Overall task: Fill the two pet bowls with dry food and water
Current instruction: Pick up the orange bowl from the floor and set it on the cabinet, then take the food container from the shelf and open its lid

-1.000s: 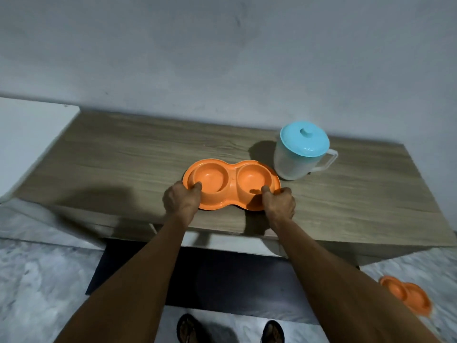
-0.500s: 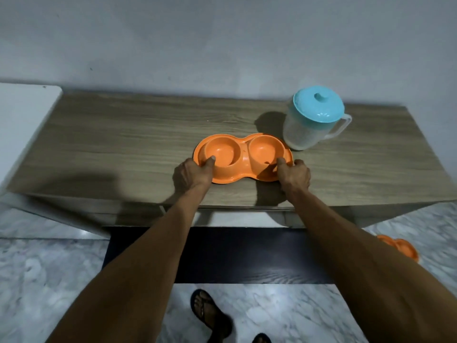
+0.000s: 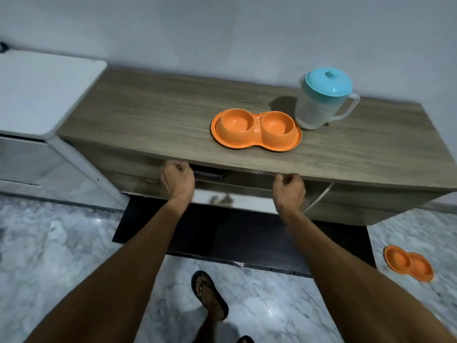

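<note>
here, left hand [image 3: 176,180] and right hand [image 3: 289,191] curled empty, forearms outstretched before cabinet [image 3: 148,115]

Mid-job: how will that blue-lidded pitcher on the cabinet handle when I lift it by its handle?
The pitcher looks like translucent plastic: probably stiff and light, though its fill level is hard to read. Taller than its base is wide, it may tip if pushed high. The blue lid might shift when tilted.

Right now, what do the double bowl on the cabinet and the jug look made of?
Double bowl: apparently moulded orange plastic, one smooth piece with a soft sheen. Jug: seemingly translucent plastic, since its wall lets light through; its turquoise lid looks like opaque plastic.
</note>
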{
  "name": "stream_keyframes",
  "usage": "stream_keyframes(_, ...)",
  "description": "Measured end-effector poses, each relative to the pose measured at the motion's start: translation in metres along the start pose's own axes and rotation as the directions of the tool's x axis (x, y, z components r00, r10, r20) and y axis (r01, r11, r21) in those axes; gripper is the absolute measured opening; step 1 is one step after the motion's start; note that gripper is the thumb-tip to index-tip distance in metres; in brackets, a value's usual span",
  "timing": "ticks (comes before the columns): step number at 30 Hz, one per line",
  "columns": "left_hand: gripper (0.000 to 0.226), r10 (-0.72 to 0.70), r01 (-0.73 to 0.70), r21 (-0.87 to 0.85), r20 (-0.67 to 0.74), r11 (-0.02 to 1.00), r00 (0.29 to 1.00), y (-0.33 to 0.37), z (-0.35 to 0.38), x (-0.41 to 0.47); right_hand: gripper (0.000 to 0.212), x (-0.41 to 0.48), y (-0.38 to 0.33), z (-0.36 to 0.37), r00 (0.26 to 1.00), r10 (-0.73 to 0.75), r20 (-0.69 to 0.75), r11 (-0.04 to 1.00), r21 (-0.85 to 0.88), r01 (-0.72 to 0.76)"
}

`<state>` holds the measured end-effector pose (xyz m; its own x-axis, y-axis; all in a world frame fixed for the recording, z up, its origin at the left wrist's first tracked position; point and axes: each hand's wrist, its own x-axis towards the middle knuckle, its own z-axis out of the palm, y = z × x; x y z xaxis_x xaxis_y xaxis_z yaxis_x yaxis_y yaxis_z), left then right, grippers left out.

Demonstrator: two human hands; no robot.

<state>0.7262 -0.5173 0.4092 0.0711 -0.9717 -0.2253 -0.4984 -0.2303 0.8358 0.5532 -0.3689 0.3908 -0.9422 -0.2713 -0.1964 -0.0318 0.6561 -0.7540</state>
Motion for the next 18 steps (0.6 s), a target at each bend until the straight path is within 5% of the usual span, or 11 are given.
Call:
stream_keyframes(8,0.022,0.022,-0.024,0.019,0.076,1.0,0.997,-0.096,-0.019,-0.03,0.026,-0.041,0.071,0.052,0.99,-0.028,0.141,1.0,-0.001,0.029)
stream_keyframes(18,0.035,0.268,-0.26,-0.083,0.123,0.962,0.955,-0.159,0.057,0.065,0.017,-0.006,0.097,0.196,0.965,-0.243,0.099,0.956,0.194,0.221)
